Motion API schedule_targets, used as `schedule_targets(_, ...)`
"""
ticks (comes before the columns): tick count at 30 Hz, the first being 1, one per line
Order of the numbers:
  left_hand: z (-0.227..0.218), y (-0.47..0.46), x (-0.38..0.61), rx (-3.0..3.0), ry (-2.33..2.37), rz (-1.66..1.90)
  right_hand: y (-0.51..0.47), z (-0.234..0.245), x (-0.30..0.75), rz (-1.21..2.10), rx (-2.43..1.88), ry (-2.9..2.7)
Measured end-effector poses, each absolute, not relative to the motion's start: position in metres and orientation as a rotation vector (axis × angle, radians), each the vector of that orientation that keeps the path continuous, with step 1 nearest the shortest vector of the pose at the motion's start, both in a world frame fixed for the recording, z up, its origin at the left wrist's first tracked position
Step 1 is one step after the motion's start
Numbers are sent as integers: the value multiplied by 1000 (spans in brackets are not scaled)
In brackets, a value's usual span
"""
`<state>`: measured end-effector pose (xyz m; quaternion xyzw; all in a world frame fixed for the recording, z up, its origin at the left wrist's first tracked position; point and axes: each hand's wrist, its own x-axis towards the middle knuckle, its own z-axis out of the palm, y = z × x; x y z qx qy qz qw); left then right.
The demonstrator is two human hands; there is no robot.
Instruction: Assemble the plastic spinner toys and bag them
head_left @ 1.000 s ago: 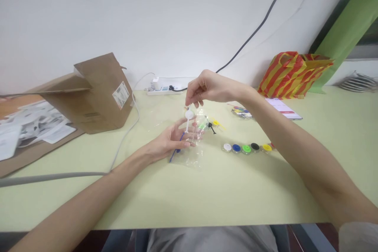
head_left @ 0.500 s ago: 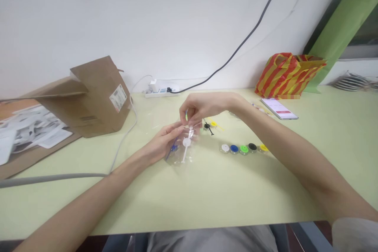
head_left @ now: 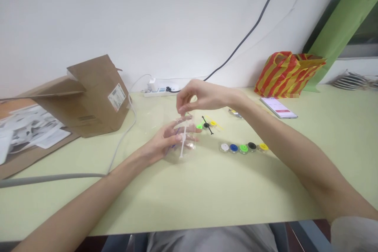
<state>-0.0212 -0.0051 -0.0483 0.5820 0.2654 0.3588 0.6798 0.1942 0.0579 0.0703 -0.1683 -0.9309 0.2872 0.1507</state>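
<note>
My left hand [head_left: 165,138] lies palm up over the pale green table [head_left: 206,189], fingers curled round a small clear plastic bag [head_left: 183,145] that holds a white stick piece [head_left: 183,141] and a blue one. My right hand [head_left: 197,96] hovers just above it, fingertips pinched together at the bag's top edge. Right of the hands lie loose green, black and yellow pieces [head_left: 206,125]. A row of round caps [head_left: 243,147], white, blue, green, black and yellow, sits further right.
A brown paper bag [head_left: 88,94] lies at the left over papers. A grey cable [head_left: 59,177] runs along the table to a power strip [head_left: 161,88] by the wall. A red-and-yellow striped bag [head_left: 286,73] and a phone [head_left: 279,107] are at the back right.
My right hand dipped down to the bag with the white piece, then rose again. The white piece now sits inside the bag in my left hand.
</note>
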Motion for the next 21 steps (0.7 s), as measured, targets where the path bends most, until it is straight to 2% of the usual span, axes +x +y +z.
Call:
schedule_targets(6,-51,-3,-21,1432,789,861,61,77,200,407,-755,-2369)
schedule_targets(9,-54,2,-23,1403,855,939,86,64,215,255,-1041,-2473)
schedule_targets(12,-52,3,-24,1350,864,966,106,43,226,490,-1461,-2791)
schedule_targets(14,-49,1,-24,1348,878,961,113,28,228,653,-1578,-2873)
schedule_targets(18,-46,-2,-22,1367,906,931,119,10,227,755,-1530,-2883)
schedule_targets(21,-48,-2,-22,1367,901,913,126,15,234,747,-1419,-2822)
